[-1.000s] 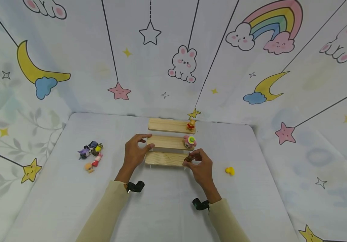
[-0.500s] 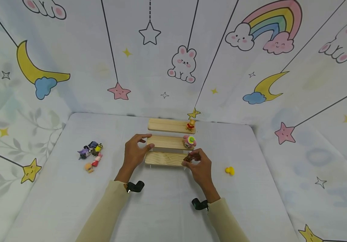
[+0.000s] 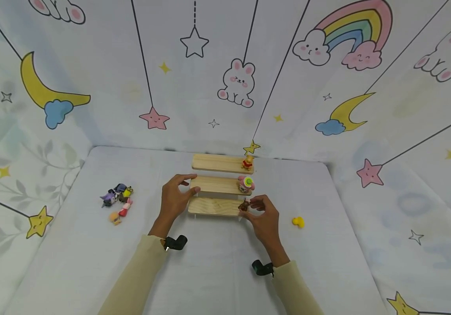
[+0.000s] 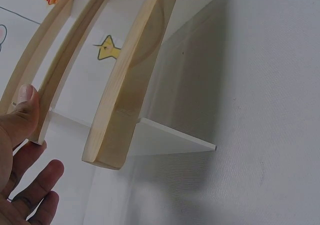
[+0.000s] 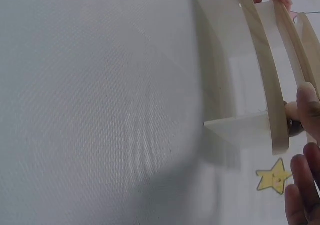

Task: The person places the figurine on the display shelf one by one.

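Observation:
Three light wooden shelf boards rise in steps on a stand. At the left end of the middle board (image 3: pixel 217 185), my left hand (image 3: pixel 175 199) grips the edge between thumb and fingers, as the left wrist view also shows. A small brown figurine (image 3: pixel 243 205) sits on the right end of the lowest board (image 3: pixel 215 207). My right hand (image 3: pixel 265 221) is beside it, thumb and fingertips close around it but spread apart; in the right wrist view the thumb partly hides the figurine (image 5: pixel 295 128). A pink figurine (image 3: pixel 246 184) occupies the middle board's right end.
A red-and-yellow bear figurine (image 3: pixel 247 162) is on the right of the top board (image 3: pixel 217 162). Several small figurines (image 3: pixel 121 197) lie grouped at the left of the white table (image 3: pixel 209 271). A yellow piece (image 3: pixel 298 222) lies at the right.
My right hand has shifted slightly right and its fingers have loosened, showing more of the brown figurine. The left hand has kept its hold on the middle board.

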Tool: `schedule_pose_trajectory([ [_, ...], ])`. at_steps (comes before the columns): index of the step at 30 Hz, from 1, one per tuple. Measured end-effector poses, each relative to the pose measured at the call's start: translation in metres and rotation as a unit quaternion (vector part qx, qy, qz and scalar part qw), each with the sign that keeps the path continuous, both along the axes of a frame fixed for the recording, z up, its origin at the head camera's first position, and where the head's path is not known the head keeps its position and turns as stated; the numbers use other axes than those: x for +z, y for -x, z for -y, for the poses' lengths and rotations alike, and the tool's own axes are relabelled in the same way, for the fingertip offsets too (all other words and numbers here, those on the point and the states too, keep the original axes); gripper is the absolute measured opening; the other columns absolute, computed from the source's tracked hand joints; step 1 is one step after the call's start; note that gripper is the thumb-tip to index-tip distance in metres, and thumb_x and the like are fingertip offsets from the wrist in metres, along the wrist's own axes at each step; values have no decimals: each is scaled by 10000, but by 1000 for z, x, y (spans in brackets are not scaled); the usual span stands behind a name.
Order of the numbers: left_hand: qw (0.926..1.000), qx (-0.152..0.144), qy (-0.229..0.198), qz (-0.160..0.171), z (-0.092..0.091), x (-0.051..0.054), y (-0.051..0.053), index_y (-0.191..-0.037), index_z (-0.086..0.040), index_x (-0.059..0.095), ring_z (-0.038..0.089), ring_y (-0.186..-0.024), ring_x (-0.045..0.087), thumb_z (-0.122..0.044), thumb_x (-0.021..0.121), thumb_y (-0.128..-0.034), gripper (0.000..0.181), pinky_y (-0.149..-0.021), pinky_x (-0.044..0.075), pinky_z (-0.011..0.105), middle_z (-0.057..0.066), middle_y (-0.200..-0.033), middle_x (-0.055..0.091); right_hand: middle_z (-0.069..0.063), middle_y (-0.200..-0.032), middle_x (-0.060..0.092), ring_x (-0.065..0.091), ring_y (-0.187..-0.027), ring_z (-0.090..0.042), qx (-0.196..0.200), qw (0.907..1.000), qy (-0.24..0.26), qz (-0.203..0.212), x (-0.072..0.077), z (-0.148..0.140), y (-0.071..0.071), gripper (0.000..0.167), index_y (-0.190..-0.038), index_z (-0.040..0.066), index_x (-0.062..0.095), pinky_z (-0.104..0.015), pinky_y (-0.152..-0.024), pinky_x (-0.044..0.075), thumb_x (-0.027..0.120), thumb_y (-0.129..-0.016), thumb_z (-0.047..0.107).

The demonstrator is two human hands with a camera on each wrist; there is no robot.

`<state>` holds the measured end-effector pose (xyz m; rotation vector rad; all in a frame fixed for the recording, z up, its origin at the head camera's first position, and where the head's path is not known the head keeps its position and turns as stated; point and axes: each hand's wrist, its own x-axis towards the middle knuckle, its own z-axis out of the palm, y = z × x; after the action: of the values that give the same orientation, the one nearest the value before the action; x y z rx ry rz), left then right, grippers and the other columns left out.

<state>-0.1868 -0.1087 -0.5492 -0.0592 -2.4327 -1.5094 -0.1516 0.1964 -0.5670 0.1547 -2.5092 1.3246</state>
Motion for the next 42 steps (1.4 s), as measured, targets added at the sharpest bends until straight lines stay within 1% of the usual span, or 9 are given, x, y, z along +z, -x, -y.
schedule_pose_trajectory([
  [3, 10000, 5, -29, -48, 0, 0, 0, -1295, -156, 768, 344, -1114, 687, -222, 903, -854, 465, -957, 549, 575, 104, -1267, 753, 13, -1087, 739, 697, -963, -165, -97, 9999, 54, 60, 1, -5, -2, 505, -1142, 163, 679, -381, -882, 561, 980, -749, 260],
  [6, 10000, 10, -75, -32, 1, 1, 0, -1292, -163, 770, 349, -1117, 687, -223, 906, -850, 466, -965, 548, 575, 100, -1266, 752, 19, -1106, 733, 686, -983, -159, -223, 9995, 93, 193, 1, -11, -6, 484, -1154, 172, 672, -402, -908, 558, 962, -780, 268],
  [11, 9999, -34, -122, 59, 1, 1, 0, -1295, -179, 769, 349, -1131, 681, -251, 901, -857, 463, -982, 543, 576, 93, -1273, 749, 7, -1124, 739, 679, -993, -172, -462, 9985, 85, 294, 0, -23, -12, 483, -1177, 159, 676, -449, -931, 558, 961, -791, 214],
  [15, 9998, -35, -141, 125, 0, 0, 0, -1295, -198, 769, 334, -1139, 674, -263, 897, -862, 456, -986, 536, 570, 79, -1278, 746, -19, -1130, 739, 681, -994, -196, -609, 9977, 64, 284, -2, -32, -17, 475, -1170, 152, 675, -418, -925, 545, 960, -789, 158],
  [20, 9998, -28, -142, 134, 0, -1, 0, -1294, -202, 769, 328, -1140, 673, -259, 896, -864, 451, -991, 535, 567, 72, -1281, 746, -26, -1143, 735, 671, -1013, -202, -848, 9959, 21, 321, -4, -45, -23, 467, -1181, 149, 675, -399, -929, 531, 950, -804, 146],
  [23, 9998, -34, -142, 114, 0, -1, 0, -1293, -197, 770, 334, -1137, 673, -248, 900, -861, 454, -992, 535, 575, 77, -1283, 746, -6, -1137, 741, 668, -1014, -177, -998, 9946, -36, 293, -4, -53, -26, 467, -1182, 163, 683, -381, -925, 524, 953, -801, 152],
  [28, 9999, -24, -119, 102, 0, -1, 0, -1292, -193, 769, 334, -1135, 674, -244, 901, -860, 455, -983, 538, 567, 80, -1280, 747, 1, -1125, 753, 674, -1006, -167, -1194, 9927, -56, 132, -2, -68, -28, 475, -1171, 158, 703, -304, -902, 496, 969, -776, 150],
  [35, 9998, -29, -113, 151, 1, -1, 0, -1294, -207, 768, 318, -1141, 677, -258, 893, -870, 444, -975, 539, 536, 58, -1286, 747, -67, -1137, 748, 659, -1033, -211, -1423, 9898, 18, -9, 1, -85, -31, 455, -1172, 111, 714, -361, -919, 493, 953, -784, 90],
  [42, 9998, -35, -111, 168, 1, -2, 0, -1298, -218, 765, 311, -1145, 673, -270, 889, -873, 446, -972, 536, 522, 52, -1291, 745, -57, -1182, 724, 621, -1077, -153, -1797, 9837, -38, 55, 0, -102, -34, 450, -1217, 117, 719, -283, -952, 477, 931, -819, 106],
])
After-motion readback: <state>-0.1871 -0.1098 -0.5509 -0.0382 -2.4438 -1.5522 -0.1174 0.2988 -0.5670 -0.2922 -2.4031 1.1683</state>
